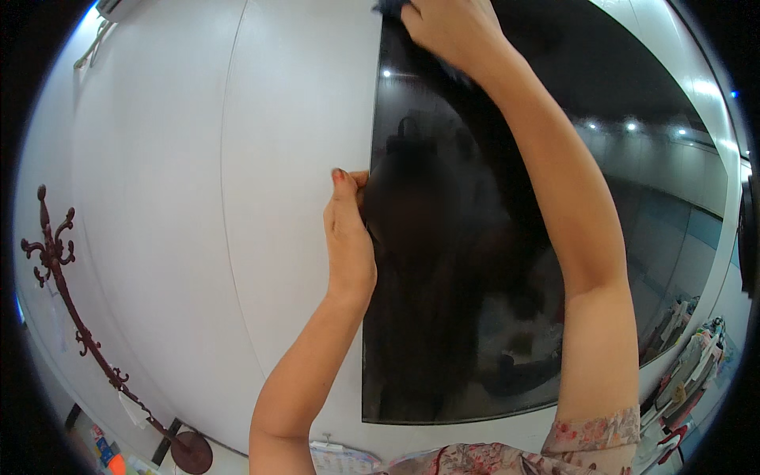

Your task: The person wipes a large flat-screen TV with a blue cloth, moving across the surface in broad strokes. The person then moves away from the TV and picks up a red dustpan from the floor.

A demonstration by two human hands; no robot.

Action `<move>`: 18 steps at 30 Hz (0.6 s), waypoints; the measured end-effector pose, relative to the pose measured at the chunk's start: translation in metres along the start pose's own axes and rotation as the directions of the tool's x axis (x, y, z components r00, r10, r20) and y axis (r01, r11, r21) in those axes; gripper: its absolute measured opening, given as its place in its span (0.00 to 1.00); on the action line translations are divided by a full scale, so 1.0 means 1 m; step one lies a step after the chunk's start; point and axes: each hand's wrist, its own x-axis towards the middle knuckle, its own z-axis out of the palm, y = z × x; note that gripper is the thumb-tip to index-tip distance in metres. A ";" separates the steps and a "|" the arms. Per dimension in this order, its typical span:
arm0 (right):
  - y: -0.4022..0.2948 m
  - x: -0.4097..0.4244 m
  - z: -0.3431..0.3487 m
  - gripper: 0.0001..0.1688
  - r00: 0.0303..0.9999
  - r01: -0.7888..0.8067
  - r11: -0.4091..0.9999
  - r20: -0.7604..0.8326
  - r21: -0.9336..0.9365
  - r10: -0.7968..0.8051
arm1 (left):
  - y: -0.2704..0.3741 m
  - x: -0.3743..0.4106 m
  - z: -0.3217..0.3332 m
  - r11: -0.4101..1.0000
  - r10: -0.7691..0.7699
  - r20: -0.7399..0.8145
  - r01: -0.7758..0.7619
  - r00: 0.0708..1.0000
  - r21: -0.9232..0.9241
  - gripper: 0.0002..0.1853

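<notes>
A large black glossy flat screen, apparently a television (427,368), hangs upright on a white panelled wall. My left hand (350,237) is at its left edge, thumb up, with the fingertips hidden behind that edge. Higher up, my right hand (454,27) is on a dark blue cloth (392,7) against the upper left part of the screen. Most of the cloth is under the palm, and the top of the hand runs to the picture's rim. Ceiling lights and my own dark shape reflect in the glass.
On the left stands a dark brown coat stand (71,303) with a round base. Clothes (692,374) hang on a rack at the lower right. Colourful items (107,454) lie at the lower left. A printed plastic-like packet (344,457) shows below the screen.
</notes>
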 end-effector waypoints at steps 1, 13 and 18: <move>-0.016 -0.016 -0.008 0.16 0.999 0.041 0.999 0.027 0.029 -0.042 | 0.003 0.000 -0.002 0.996 -0.049 -0.019 0.048 0.999 -0.076 0.35; -0.101 -0.142 -0.054 0.08 0.961 0.199 0.972 0.170 0.128 -0.219 | 0.019 0.003 -0.033 0.975 -0.221 0.225 0.223 0.949 0.016 0.50; -0.070 -0.107 -0.049 0.14 0.993 0.099 0.994 0.066 -0.050 -0.095 | 0.003 -0.020 -0.047 0.947 -0.314 0.217 0.322 0.924 -0.002 0.50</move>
